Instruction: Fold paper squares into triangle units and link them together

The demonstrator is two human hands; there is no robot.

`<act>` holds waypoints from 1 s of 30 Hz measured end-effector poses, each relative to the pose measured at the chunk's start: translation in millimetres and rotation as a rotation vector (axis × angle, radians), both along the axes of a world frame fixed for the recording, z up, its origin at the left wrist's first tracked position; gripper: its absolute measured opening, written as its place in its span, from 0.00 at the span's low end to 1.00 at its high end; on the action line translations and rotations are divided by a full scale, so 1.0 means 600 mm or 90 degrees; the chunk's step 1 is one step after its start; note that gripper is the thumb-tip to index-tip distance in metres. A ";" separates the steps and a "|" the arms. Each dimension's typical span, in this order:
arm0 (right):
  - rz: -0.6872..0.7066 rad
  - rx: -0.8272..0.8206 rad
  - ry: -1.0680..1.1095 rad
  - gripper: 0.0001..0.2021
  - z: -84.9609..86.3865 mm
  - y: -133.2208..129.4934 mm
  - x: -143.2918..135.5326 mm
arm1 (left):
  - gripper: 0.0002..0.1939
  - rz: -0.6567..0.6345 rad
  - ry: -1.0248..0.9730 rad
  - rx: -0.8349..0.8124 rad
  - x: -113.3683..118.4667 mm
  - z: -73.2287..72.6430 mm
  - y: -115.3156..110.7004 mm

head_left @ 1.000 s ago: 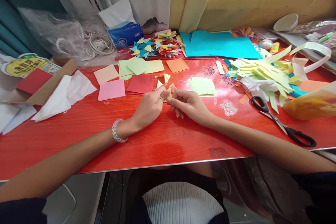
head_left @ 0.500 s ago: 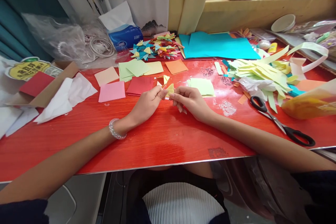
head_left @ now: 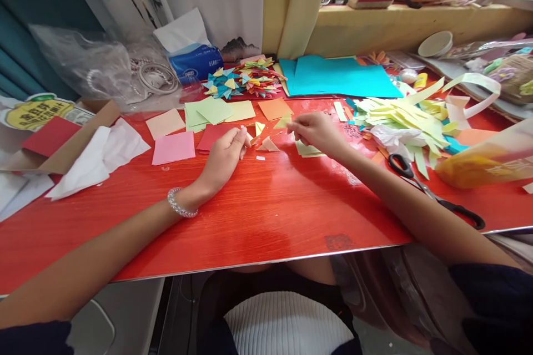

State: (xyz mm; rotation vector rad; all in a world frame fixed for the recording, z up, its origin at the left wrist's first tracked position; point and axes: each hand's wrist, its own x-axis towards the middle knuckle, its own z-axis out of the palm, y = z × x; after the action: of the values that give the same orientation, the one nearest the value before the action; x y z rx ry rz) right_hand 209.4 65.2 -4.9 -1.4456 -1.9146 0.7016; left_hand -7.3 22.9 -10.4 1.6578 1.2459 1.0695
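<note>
On the red desk [head_left: 233,222], a yellow paper triangle [head_left: 282,121] sits between an orange square [head_left: 275,109] and our right hand [head_left: 317,133], its fingers narrowed; we cannot tell whether they or our left hand [head_left: 225,156] grip anything

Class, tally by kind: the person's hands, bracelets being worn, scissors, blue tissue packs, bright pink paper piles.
Left hand and right hand: 2
Worn bracelet: 1
Scissors: 1
Blue tissue pack: 1
Bright pink paper pile: 1
Total: 6
</note>
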 end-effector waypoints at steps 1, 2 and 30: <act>-0.001 0.014 -0.061 0.19 -0.003 0.007 -0.002 | 0.18 -0.018 0.019 0.000 0.001 0.001 -0.002; -0.002 0.031 -0.106 0.20 -0.006 0.013 -0.005 | 0.18 -0.034 0.039 0.001 0.002 0.002 -0.005; 0.048 -0.054 -0.364 0.16 0.014 0.060 0.127 | 0.19 -0.076 0.123 0.003 -0.005 0.003 -0.009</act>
State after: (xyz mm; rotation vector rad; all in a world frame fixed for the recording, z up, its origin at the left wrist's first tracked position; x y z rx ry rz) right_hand 285.6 101.1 3.4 -1.7722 -2.3981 0.4292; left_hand -10.2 17.5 -8.6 1.8497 1.2484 0.8573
